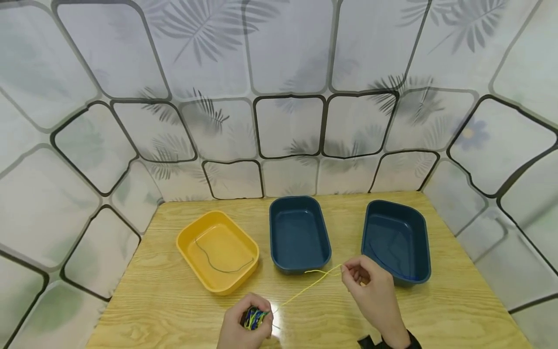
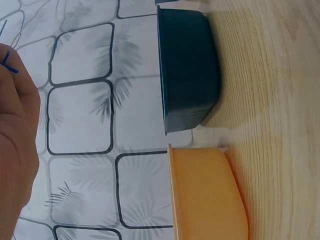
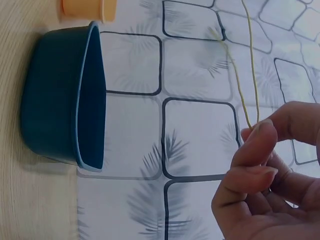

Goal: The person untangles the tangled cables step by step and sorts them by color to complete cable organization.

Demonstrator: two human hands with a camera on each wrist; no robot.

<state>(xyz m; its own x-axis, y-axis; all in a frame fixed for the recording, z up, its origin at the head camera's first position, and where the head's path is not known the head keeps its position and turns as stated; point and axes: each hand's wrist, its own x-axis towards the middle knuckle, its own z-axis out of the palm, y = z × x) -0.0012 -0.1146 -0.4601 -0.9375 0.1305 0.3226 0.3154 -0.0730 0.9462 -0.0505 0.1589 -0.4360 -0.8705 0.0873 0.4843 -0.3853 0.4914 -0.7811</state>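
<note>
Head | LH (image 1: 237, 325) holds cords (image 1: 254, 318), prob. bundled | RH (image 1: 372, 287) pinches yel. cord (image 1: 324, 275)

Three bins in a row on worktop (image 1: 174, 310): left bin (image 1: 228, 242), middle bin (image 1: 300, 232), right bin (image 1: 403, 232). Backdrop (image 1: 287, 126) behind. Thread (image 1: 210, 263) lies in left bin. Left hand (image 1: 244, 324), with bundle (image 1: 254, 318) in it, nearer than left and middle bins; right hand (image 1: 372, 293) before right bin. Strand (image 1: 307, 289) spans between hands.

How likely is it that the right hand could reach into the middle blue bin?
Probably yes: the right hand is near the open-topped middle blue bin, and nothing solid appears between them, though it pinches a yellow strand.
</note>
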